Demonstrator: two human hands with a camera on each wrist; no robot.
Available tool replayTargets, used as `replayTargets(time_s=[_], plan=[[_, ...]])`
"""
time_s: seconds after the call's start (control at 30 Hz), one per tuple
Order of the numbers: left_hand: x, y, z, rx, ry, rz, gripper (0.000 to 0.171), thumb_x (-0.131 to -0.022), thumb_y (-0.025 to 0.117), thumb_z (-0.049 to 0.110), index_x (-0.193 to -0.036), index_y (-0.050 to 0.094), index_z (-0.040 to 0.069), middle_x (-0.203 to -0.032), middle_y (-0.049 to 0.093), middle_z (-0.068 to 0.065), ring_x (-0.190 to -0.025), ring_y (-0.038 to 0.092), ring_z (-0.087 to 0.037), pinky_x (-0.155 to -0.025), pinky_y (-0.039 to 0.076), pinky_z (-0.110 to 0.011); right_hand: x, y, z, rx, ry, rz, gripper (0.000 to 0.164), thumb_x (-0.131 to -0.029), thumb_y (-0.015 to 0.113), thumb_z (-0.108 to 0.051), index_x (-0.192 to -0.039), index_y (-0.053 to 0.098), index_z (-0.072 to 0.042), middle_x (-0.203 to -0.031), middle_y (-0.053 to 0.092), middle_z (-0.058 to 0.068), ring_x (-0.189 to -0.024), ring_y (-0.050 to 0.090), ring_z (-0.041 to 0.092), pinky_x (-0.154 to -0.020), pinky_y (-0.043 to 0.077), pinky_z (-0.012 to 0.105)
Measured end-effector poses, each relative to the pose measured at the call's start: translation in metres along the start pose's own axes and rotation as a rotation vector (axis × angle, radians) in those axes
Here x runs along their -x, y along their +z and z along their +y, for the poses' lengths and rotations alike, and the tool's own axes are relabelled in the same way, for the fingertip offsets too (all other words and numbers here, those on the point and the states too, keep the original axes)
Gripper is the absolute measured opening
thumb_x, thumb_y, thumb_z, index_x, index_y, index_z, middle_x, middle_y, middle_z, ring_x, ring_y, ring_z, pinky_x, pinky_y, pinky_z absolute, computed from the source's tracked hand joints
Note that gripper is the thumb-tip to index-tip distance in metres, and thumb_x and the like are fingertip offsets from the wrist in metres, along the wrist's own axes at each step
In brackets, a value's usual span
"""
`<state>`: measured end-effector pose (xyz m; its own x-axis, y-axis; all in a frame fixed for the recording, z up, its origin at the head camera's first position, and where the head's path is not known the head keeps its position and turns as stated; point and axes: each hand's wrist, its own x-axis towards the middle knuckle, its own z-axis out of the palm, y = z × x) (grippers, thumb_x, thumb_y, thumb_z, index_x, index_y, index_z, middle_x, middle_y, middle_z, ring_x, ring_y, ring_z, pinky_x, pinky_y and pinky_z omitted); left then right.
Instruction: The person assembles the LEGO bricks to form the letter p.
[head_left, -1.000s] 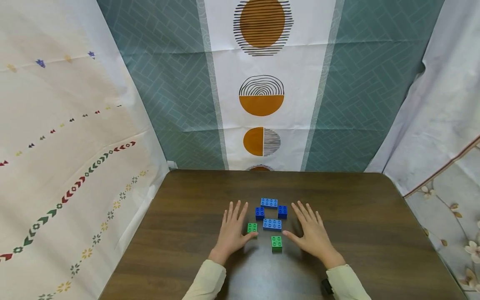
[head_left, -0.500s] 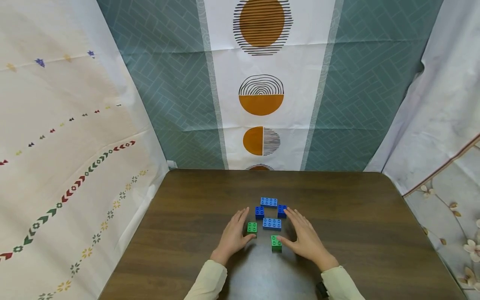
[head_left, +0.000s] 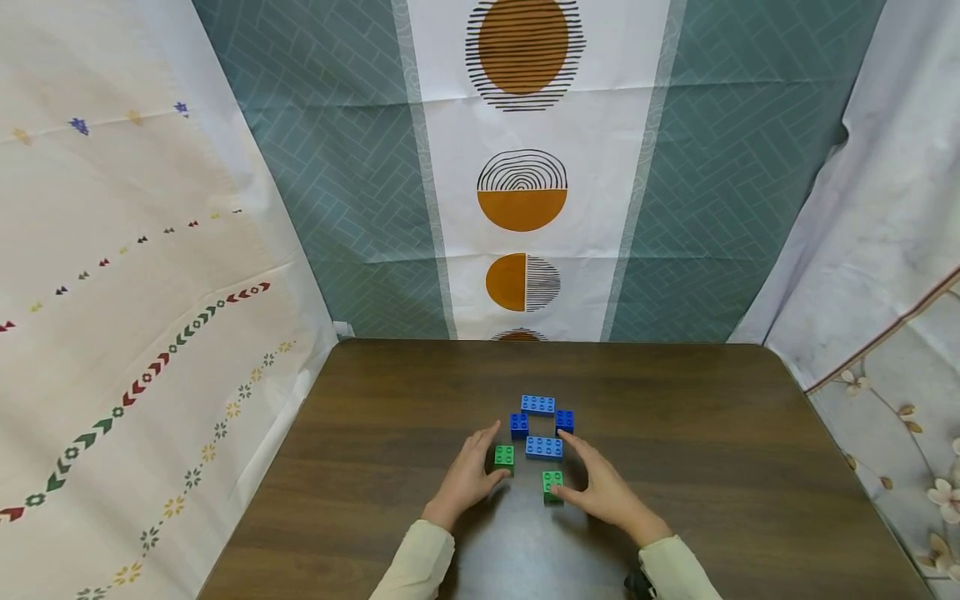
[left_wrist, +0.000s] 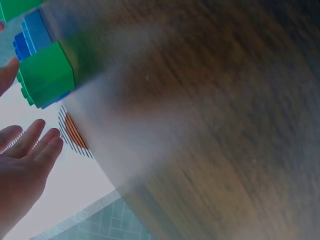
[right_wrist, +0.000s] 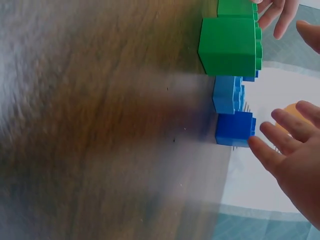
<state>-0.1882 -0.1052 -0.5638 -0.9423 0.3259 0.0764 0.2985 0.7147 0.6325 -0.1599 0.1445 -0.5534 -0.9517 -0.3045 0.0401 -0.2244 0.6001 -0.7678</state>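
My left hand (head_left: 463,478) hovers left of a green building brick (head_left: 504,455), its thumb tip at the brick's near edge. In the left wrist view the fingers (left_wrist: 46,147) are extended and apart from the green brick. My right hand (head_left: 606,493) is beside the nearer green brick (head_left: 552,482), the thumb overlapping it in the head view and the fingers reaching over toward the dark blue bricks. The right wrist view shows that green brick (right_wrist: 228,46) with a gap between it and the spread fingers (right_wrist: 270,152). Neither hand holds anything.
Behind the green bricks, two light blue bricks, a far one (head_left: 538,405) and a near one (head_left: 543,448), and two dark blue bricks, left (head_left: 519,427) and right (head_left: 565,421), form a small ring on the brown wooden table (head_left: 390,400). Patterned cloths (head_left: 360,167) hang around the table.
My right hand has moved left and nearer to me, its thumb now over the nearer green brick. The left hand's fingers have drawn together and lowered slightly. The bricks stay put.
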Motion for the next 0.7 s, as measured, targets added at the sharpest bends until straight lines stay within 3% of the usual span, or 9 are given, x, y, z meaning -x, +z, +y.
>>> replayTargets(time_s=[0.13,0.43,0.7], plan=[[-0.001,0.001,-0.001,0.040,-0.011,-0.010,0.076,-0.085,0.076,0.017,-0.148,0.035,0.006,-0.140,0.046,-0.016,-0.133,0.037,-0.040,-0.105,0.037,-0.055,0.000,0.002,-0.001,-0.049,-0.014,-0.002,0.086,-0.078,0.082,-0.027,-0.148,0.036,-0.009,-0.147,0.040,0.018,-0.133,0.038,0.040,-0.105,0.032,0.062],[-0.002,0.003,-0.002,0.100,0.005,-0.010,0.070,-0.084,0.075,0.012,-0.144,0.040,0.003,-0.133,0.052,-0.018,-0.123,0.049,-0.036,-0.102,0.043,-0.051,-0.001,0.007,0.004,-0.151,-0.092,-0.048,0.077,-0.080,0.079,-0.010,-0.143,0.037,0.001,-0.140,0.047,0.023,-0.127,0.045,0.042,-0.102,0.038,0.056],[-0.002,0.004,-0.003,0.152,-0.002,-0.030,0.063,-0.086,0.072,0.008,-0.142,0.043,0.001,-0.132,0.053,-0.018,-0.122,0.051,-0.033,-0.102,0.043,-0.049,0.000,0.009,0.011,-0.209,-0.088,-0.109,0.065,-0.086,0.072,-0.008,-0.141,0.039,0.003,-0.132,0.052,0.025,-0.119,0.053,0.040,-0.096,0.046,0.053]])
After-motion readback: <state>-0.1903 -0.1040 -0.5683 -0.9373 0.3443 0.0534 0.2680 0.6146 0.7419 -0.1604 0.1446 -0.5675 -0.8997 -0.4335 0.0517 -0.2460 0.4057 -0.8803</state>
